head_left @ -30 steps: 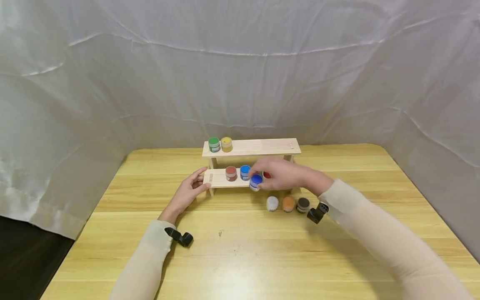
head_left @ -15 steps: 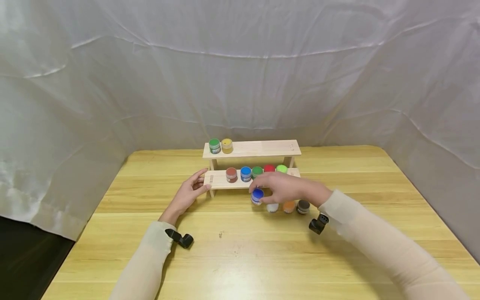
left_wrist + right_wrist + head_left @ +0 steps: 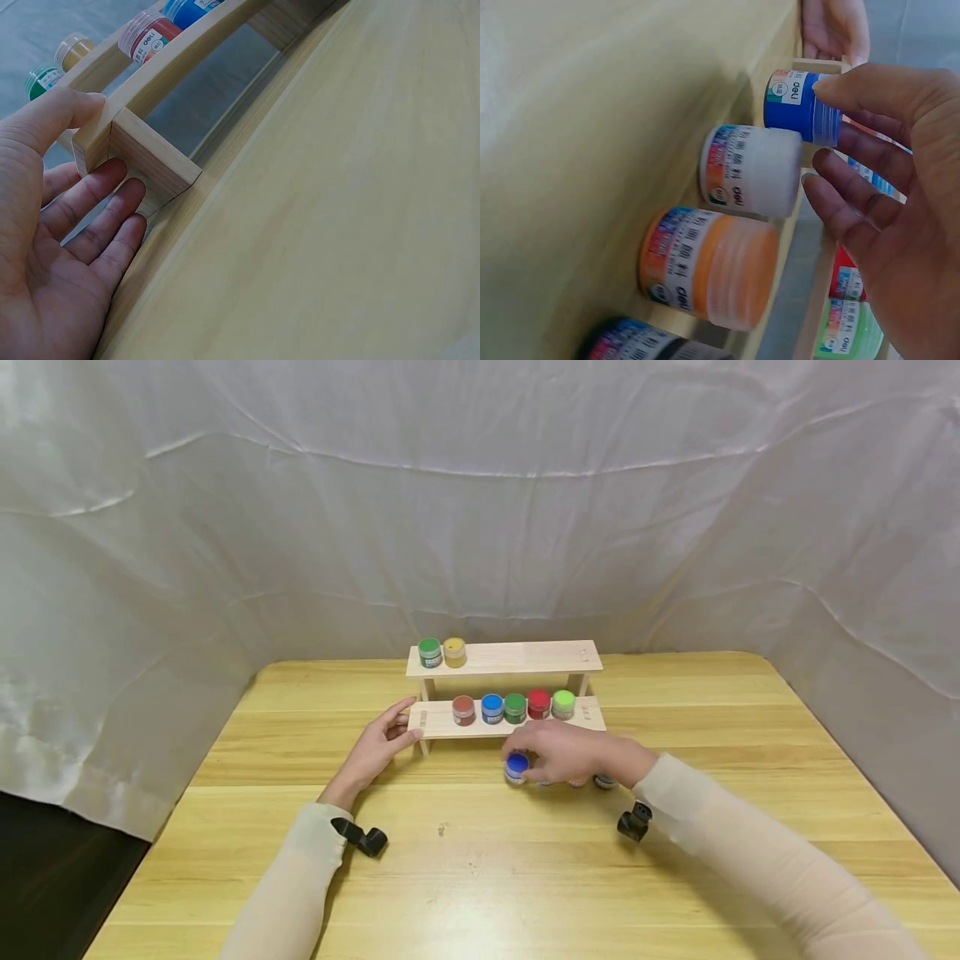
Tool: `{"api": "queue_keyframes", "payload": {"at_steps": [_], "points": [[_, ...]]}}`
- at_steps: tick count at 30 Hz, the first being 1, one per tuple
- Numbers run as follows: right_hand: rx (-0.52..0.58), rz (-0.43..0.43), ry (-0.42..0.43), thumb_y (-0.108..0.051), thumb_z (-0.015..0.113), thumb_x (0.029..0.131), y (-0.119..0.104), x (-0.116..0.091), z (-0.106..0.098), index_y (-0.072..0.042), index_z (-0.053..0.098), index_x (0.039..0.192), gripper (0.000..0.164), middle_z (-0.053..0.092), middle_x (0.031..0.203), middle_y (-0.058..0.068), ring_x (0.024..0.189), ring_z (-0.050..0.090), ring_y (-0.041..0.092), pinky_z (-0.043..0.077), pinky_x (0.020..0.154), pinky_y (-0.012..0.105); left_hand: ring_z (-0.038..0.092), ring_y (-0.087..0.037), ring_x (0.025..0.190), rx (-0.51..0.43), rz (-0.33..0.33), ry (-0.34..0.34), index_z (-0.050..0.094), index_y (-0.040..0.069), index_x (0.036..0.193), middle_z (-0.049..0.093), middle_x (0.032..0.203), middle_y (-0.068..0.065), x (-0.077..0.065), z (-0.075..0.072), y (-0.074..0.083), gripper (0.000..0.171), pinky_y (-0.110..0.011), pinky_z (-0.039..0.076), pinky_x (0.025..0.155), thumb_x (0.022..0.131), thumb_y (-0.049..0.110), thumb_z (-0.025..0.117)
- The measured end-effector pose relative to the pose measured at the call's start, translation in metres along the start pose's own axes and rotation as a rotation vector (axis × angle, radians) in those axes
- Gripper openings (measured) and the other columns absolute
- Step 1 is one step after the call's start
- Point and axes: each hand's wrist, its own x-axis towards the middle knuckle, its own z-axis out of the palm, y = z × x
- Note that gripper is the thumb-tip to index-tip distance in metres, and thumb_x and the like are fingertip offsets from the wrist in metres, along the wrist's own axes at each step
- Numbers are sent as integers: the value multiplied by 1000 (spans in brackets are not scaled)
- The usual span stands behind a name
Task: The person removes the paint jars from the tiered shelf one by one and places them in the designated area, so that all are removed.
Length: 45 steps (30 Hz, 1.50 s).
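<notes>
My right hand (image 3: 566,750) pinches a dark blue paint jar (image 3: 787,101) by its clear lid between thumb and fingers. The jar is upright, low at the tabletop in front of the wooden shelf, beside a white paint jar (image 3: 742,171). My left hand (image 3: 373,748) holds the left end of the shelf's lower board (image 3: 438,720), thumb on top and fingertips below beside the leg (image 3: 154,157). On that board stand a brown-red jar (image 3: 463,711), a blue jar (image 3: 492,709), a green jar (image 3: 514,708), a red jar (image 3: 538,703) and a light green jar (image 3: 563,704).
A green jar (image 3: 430,652) and a yellow jar (image 3: 454,652) stand at the left of the upper board (image 3: 525,657). An orange jar (image 3: 705,266) and a dark jar (image 3: 649,346) continue the row past the white one. Grey cloth (image 3: 480,527) hangs behind the table (image 3: 465,877).
My right hand has carried the dark blue jar from the lower board's front edge down toward me, to the left end of the table row. My left hand has stayed on the shelf.
</notes>
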Motion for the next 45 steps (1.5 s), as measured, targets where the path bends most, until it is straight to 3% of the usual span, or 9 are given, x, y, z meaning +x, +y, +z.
{"api": "queue_keyframes", "payload": {"at_steps": [13,19,30,35,45], "points": [[-15,34,1,-24,69,93,-2,1,1,-13,65,124,33,63,117,-7,107,57,12,46,96,34,58,-29,106,-2,5,3,34,-3,149,57,124,-29,0,0,0,64,-20,47,86,94,7,65],[-38,20,22,-23,68,93,-5,3,-10,-13,65,124,32,62,122,-4,116,55,16,44,99,37,57,-32,107,-3,9,1,34,-3,149,57,124,-29,0,0,0,64,-20,47,86,94,7,65],[-65,-13,137,-28,64,96,-11,15,-32,-12,64,125,33,63,121,-2,112,58,17,47,95,36,57,-33,108,-4,6,3,34,-2,149,57,124,-29,-1,1,1,64,-20,47,86,94,7,65],[-66,17,176,-34,61,98,-13,23,-43,-10,63,125,37,64,120,1,112,59,19,46,97,37,58,-28,106,0,1,2,34,-2,149,57,124,-28,-1,0,0,64,-20,47,85,94,7,65],[-95,94,225,-30,63,97,-16,40,-63,-12,64,123,32,65,120,3,111,57,19,45,97,39,58,-26,104,-7,10,4,34,-3,149,57,124,-29,0,1,1,64,-20,47,85,94,6,65]]}}
